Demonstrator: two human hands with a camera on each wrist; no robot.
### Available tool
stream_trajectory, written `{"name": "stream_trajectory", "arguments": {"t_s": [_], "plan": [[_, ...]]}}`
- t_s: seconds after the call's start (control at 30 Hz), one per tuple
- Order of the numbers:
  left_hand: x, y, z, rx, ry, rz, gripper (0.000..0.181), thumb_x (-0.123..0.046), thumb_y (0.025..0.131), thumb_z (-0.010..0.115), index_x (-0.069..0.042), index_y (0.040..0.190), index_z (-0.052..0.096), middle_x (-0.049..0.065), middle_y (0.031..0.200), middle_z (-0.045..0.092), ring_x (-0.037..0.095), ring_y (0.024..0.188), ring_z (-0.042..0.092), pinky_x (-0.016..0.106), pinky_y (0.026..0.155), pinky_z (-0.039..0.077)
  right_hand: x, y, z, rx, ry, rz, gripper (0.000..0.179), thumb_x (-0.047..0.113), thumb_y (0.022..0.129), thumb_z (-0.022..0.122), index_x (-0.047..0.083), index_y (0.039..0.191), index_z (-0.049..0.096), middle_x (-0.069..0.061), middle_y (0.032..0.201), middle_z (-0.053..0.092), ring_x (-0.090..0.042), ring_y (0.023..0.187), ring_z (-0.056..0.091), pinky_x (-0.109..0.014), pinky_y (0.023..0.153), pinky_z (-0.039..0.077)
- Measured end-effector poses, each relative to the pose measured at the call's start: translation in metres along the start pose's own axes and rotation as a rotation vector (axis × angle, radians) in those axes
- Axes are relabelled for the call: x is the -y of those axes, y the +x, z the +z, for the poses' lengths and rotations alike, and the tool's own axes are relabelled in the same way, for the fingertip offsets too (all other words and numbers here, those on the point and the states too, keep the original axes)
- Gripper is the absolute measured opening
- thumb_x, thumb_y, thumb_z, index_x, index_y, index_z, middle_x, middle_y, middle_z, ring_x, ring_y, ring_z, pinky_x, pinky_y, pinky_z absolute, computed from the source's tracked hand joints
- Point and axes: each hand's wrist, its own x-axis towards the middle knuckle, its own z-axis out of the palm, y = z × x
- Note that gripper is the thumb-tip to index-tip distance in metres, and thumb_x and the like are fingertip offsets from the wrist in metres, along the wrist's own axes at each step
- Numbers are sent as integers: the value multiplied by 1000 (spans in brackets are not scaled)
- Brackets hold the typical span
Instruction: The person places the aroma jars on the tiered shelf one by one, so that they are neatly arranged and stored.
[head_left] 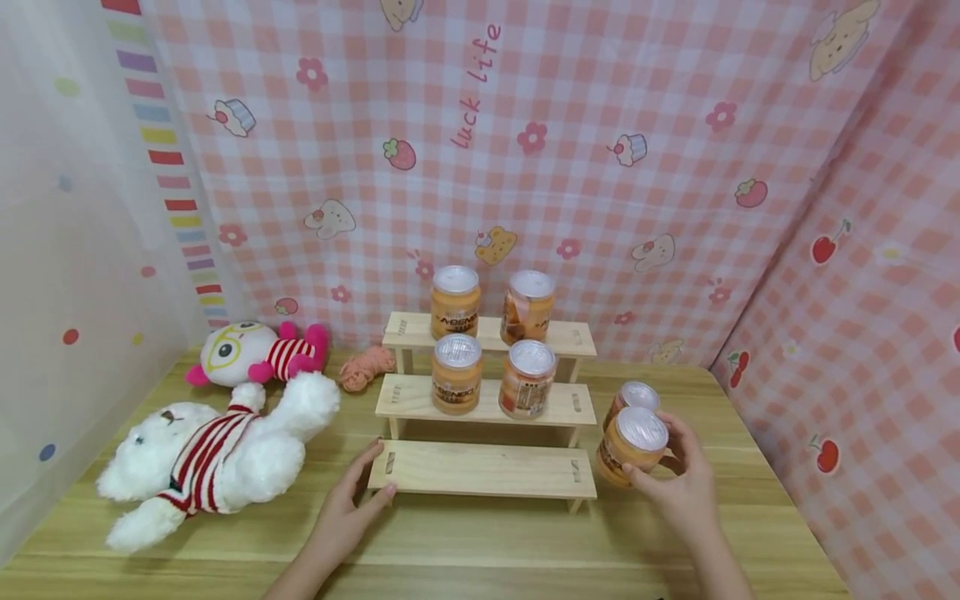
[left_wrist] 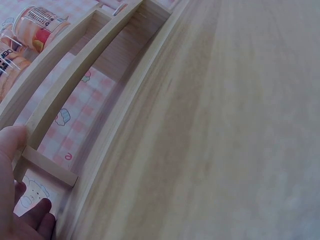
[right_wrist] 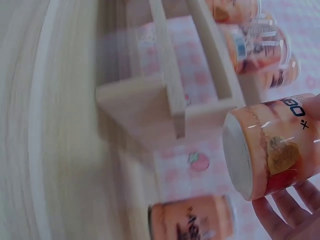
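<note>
A three-tier wooden display shelf stands on the table. My left hand grips the left end of its lowest tier, thumb at the front corner and fingers at the side. In the left wrist view the thumb lies against the board's edge. My right hand holds an orange-labelled can with a silvery lid, to the right of the shelf. Its pale base shows in the right wrist view, raised off the table and tilted. Another such can stands on the table behind it.
Two cans stand on the top tier, including one at left, and two on the middle tier, including one at right. A white plush bear, a pink plush toy and pink yarn lie at left. Checked cloth hangs behind.
</note>
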Motion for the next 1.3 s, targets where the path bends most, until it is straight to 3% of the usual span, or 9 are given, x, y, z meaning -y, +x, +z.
{"name": "stream_trajectory", "arguments": {"t_s": [0.43, 0.73, 1.13, 1.3], "plan": [[1, 0, -1, -1, -5, -7, 61, -22, 90, 69, -9, 143, 42, 16, 151, 32, 34, 136, 28, 8, 100, 21, 28, -13, 27, 115, 99, -74, 84, -19, 55, 83, -1, 130, 50, 8, 114, 60, -6, 103, 57, -18, 78, 51], [1, 1, 0, 0, -9, -15, 62, -22, 90, 70, -9, 143, 42, 16, 151, 32, 33, 136, 29, 9, 100, 23, 47, -18, 53, 201, 170, -36, 81, -11, 58, 86, 8, 129, 52, -4, 115, 62, -12, 105, 58, -25, 81, 52], [3, 1, 1, -5, -8, 9, 62, -21, 89, 70, -8, 143, 42, 16, 151, 32, 32, 135, 29, 9, 100, 22, 58, -21, 96, 316, 260, -51, 78, -4, 61, 87, 8, 129, 52, -8, 120, 60, -14, 104, 58, -33, 81, 53], [3, 1, 1, -7, -17, 9, 61, -20, 89, 70, -7, 142, 43, 16, 150, 33, 30, 135, 29, 9, 101, 23, 64, -20, 113, 364, 283, -22, 76, 1, 62, 89, 12, 129, 53, -7, 119, 61, -21, 103, 58, -38, 83, 53]]}}
